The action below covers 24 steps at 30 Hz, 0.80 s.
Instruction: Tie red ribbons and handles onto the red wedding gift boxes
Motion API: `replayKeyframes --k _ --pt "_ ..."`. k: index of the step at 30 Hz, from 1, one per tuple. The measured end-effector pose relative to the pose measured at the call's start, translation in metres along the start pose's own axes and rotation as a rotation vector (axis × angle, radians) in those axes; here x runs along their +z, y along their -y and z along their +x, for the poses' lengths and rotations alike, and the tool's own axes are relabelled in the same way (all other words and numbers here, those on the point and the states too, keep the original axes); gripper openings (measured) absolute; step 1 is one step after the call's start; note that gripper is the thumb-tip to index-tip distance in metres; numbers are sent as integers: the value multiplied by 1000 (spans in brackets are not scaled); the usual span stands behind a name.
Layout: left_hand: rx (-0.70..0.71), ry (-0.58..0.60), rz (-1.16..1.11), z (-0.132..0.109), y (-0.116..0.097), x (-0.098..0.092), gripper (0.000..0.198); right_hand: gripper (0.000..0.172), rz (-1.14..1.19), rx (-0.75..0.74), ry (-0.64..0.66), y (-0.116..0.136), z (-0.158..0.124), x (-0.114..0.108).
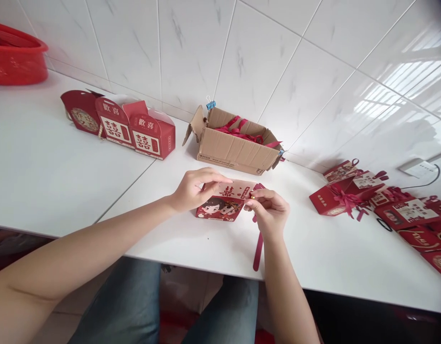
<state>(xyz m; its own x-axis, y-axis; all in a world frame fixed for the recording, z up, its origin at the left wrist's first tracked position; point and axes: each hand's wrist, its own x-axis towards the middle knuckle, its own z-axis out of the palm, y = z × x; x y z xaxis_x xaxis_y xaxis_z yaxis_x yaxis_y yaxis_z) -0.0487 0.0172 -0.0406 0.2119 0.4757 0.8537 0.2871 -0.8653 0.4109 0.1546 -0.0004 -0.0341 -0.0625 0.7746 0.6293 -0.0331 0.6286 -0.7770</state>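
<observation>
A small red gift box point(226, 203) with a cartoon couple and gold characters lies on the white table point(62, 172) in front of me. My left hand point(192, 188) grips its left end, fingers curled over the top. My right hand point(269, 208) pinches a dark red ribbon point(258, 248) at the box's right end, with a small gold piece between thumb and fingers. The ribbon's loose tail hangs down across the table towards its front edge.
An open cardboard carton point(231, 148) holding red ribbons stands behind the box. Three upright red boxes point(134, 129) line up at the back left, beside a red basin point(16, 55). Several ribbon-tied boxes point(378, 200) lie at the right. A white socket and cable point(419, 169) sit by the wall.
</observation>
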Motion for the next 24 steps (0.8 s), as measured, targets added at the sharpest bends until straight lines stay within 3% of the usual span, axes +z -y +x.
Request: replayKeyframes --k 5,9,11,16,20,24 --pt "1 -5 2 0 0 0 22 11 51 3 82 -3 -4 1" --pt "-8 1 -2 0 0 1 20 23 72 59 93 -6 -5 3" --pt "-9 -9 5 -1 -1 2 19 21 75 76 109 -8 -5 5" --pt "-109 -58 -1 -6 -10 6 51 4 39 38 159 -12 -7 6" --pt "-89 -1 36 -7 -17 8 16 3 -43 -9 175 -12 -8 8" --pt "-61 -23 26 -7 -19 8 13 2 -82 9 168 -11 -9 9"
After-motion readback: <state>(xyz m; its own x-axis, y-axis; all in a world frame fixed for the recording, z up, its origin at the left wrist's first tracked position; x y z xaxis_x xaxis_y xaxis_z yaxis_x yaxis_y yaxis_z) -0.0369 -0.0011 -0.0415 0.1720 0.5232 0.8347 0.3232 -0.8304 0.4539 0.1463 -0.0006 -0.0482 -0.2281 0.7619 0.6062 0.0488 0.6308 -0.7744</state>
